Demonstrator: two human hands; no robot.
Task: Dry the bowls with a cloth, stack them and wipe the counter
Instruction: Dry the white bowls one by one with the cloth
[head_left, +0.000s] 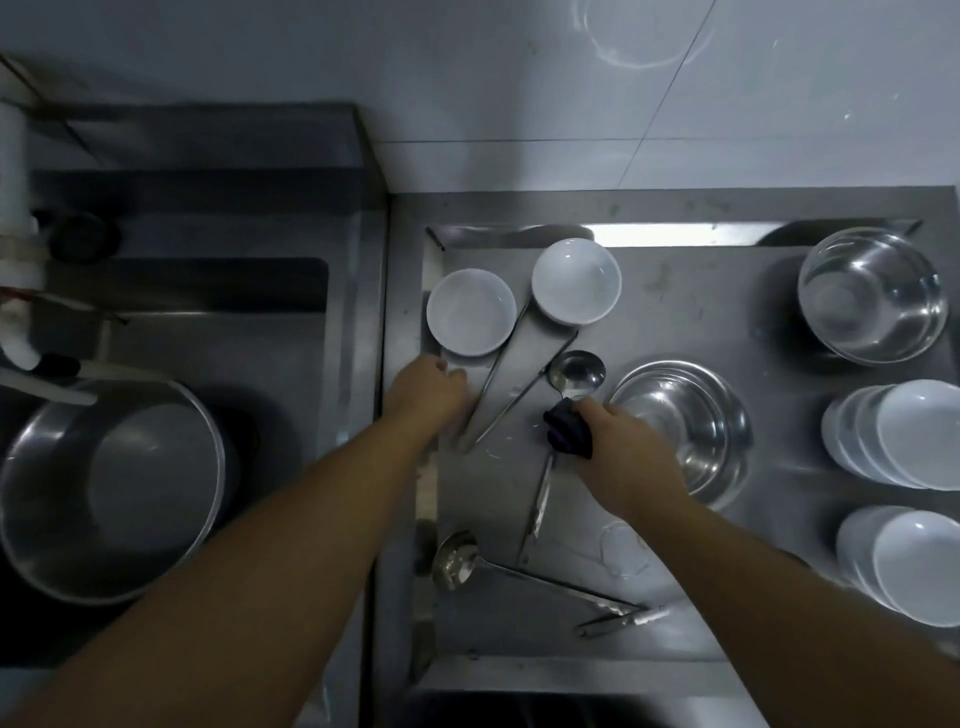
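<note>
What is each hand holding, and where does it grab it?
The right hand grips a dark cloth, bunched up in its fingers. The left hand is curled beside the tongs; whether it holds anything cannot be told.

No text, label, brand, number or sign can be read anywhere in the head view; the surfaces that show bear no legible marking.
</note>
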